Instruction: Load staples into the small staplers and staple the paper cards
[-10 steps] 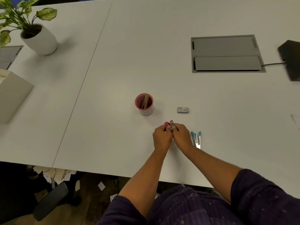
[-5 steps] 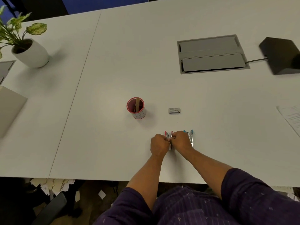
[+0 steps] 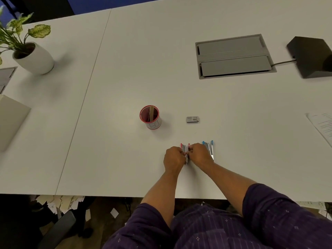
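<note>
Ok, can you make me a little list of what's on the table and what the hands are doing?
left hand: closed on the red stapler, from its left side
right hand: closed on the same stapler, from its right side
blue stapler: opened out, lying on the table just right of the right hand
staple box: small, grey, lying beyond the hands
red cup: upright, a wooden stick inside
potted plant: far left
printed paper: right edge
paper cards: none seen on the table

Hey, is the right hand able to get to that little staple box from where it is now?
Probably yes. The staple box lies in the open beyond the right hand, with only bare table between them. But both hands are closed on the red stapler, so it must let go first.
</note>
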A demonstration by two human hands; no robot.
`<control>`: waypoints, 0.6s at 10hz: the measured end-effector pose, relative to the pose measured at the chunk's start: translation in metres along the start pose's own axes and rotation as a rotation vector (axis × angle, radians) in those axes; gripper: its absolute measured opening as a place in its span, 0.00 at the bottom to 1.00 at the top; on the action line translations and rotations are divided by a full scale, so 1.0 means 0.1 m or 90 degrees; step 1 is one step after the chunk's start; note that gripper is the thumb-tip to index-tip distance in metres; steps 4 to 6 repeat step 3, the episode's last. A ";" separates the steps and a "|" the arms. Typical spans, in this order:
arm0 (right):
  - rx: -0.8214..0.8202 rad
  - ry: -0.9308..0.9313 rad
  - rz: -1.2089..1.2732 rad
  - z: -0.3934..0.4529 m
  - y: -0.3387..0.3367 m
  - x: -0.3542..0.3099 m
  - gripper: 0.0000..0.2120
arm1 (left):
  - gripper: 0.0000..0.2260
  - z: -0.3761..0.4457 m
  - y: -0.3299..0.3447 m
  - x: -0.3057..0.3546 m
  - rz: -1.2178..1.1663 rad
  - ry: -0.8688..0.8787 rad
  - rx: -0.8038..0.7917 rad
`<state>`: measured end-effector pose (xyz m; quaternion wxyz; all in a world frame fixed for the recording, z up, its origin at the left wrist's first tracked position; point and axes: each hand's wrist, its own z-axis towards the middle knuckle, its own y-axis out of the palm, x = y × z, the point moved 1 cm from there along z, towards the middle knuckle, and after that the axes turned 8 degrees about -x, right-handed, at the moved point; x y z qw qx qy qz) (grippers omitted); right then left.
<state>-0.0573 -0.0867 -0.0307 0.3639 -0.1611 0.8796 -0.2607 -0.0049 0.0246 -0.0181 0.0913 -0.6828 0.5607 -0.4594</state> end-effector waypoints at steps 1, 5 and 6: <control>0.029 -0.025 -0.037 -0.06 -0.05 0.04 0.12 | 0.08 -0.04 -0.04 -0.01 0.103 0.054 0.063; 0.257 -0.194 -0.328 -0.19 -0.25 0.42 0.14 | 0.12 -0.08 -0.09 -0.11 0.302 0.255 0.181; 0.257 -0.194 -0.328 -0.19 -0.25 0.42 0.14 | 0.12 -0.08 -0.09 -0.11 0.302 0.255 0.181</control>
